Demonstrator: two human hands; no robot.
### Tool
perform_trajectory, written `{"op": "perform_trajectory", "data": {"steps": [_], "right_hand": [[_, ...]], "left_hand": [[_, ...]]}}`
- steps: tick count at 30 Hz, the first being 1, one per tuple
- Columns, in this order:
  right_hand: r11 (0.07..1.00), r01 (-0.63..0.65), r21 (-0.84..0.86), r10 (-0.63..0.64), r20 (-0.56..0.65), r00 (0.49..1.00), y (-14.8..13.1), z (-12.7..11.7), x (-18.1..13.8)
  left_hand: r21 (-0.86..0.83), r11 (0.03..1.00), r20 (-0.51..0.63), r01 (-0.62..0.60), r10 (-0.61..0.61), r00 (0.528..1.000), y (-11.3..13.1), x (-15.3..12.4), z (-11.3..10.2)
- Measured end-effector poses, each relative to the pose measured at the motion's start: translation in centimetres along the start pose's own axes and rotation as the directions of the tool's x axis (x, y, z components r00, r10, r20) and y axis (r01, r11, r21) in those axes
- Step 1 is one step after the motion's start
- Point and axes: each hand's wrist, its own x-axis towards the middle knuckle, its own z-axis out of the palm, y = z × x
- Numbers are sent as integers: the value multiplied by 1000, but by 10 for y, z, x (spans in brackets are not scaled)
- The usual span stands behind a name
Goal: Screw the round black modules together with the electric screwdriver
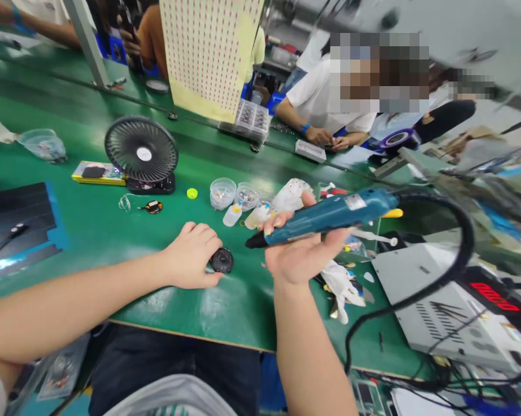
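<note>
— Right hand (301, 254)?
— Wrapped around smooth teal plastic electric screwdriver (330, 215), black cable trailing.
— Left hand (192, 254)?
— Curled, fingertips pinning round black speaker (222, 260) on glossy green mat (113, 242).

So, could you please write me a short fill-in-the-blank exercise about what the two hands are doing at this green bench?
1. The right hand holds a blue electric ____ with a black cable.
2. The left hand rests on a small round black part lying on the ____ table.
3. Behind the left hand stands a small black desk ____.

Missing words: screwdriver; green; fan
</note>
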Motion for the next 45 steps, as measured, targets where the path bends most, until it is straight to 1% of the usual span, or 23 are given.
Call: {"op": "perform_trajectory", "data": {"steps": [2, 4, 5, 8, 11, 14, 17, 31, 39, 45], "right_hand": [[997, -25, 78, 22, 36, 999, 5, -5, -14], [988, -23, 152, 13, 65, 998, 8, -5, -22], [987, -10, 162, 2, 50, 999, 9, -2, -25], [994, 25, 107, -22, -29, 999, 10, 10, -28], [997, -1, 78, 2, -24, 1000, 11, 20, -32], [995, -49, 92, 51, -21, 998, 14, 24, -35], [992, -70, 102, 74, -39, 996, 18, 25, -36], [986, -59, 157, 66, -40, 997, 26, 25, -32], [984, -79, 162, 89, -53, 995, 21, 27, -31], [982, -83, 167, 90, -36, 995, 23, 27, -32]], "left_hand": [[-68, 997, -28, -40, 38, 999, -7, -7, 0], [-111, 994, -49, -25, 19, 999, -12, -10, 1], [-127, 992, -50, -13, 6, 999, -14, -11, 1], [-166, 986, -35, 0, -6, 999, -14, -10, 2], [-182, 983, -32, 1, -7, 999, -13, -9, 1], [-186, 982, -40, -1, -6, 999, -12, -8, 2], [-177, 984, -51, -6, -3, 999, -13, -9, 2], [-158, 987, -70, -22, 11, 998, -13, -9, 3], [-150, 988, -87, -35, 22, 996, -12, -8, 1], [-147, 988, -97, -40, 26, 995, -12, -8, 0]]}}
